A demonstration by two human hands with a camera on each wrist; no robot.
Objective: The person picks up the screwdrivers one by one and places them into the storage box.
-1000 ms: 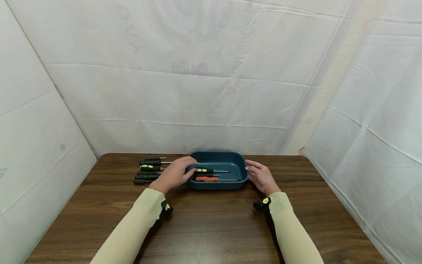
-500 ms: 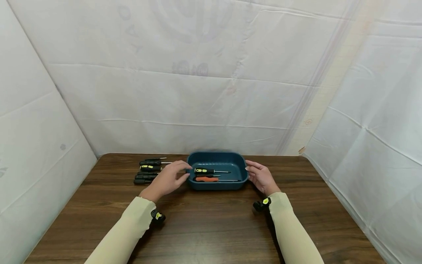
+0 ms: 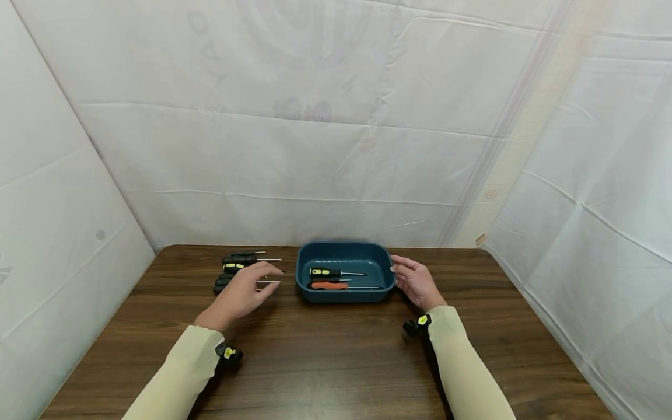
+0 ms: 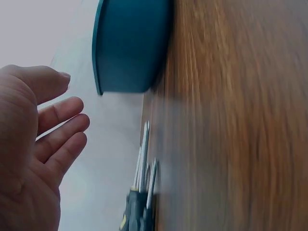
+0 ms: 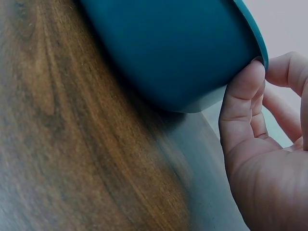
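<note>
Since the earlier frames the left hand (image 3: 242, 290) had drawn back from the left rim of the blue tray (image 3: 344, 295) toward the lower left, and now hovered over the row of screwdrivers (image 3: 238, 263) lying on the wooden table (image 3: 336, 361), left of centre in the head view. Its fingers were loosely spread and almost straight, holding nothing; the left wrist view showed the open palm (image 4: 29, 159) clear of the tray's wall, with screwdriver shafts (image 4: 143, 159) lying below it. Near the middle of the head view, the tray held two tools lying side by side: a black-and-yellow screwdriver (image 3: 325, 272) toward the back and an orange-handled screwdriver (image 3: 329, 286) nearer the front, their shafts pointing to the right. At the tray's right end rested the right hand (image 3: 415, 281), unmoved, its fingers gently bent and its thumb (image 5: 240, 101) pressed against the outer wall just under the rim, without clasping it.
</note>
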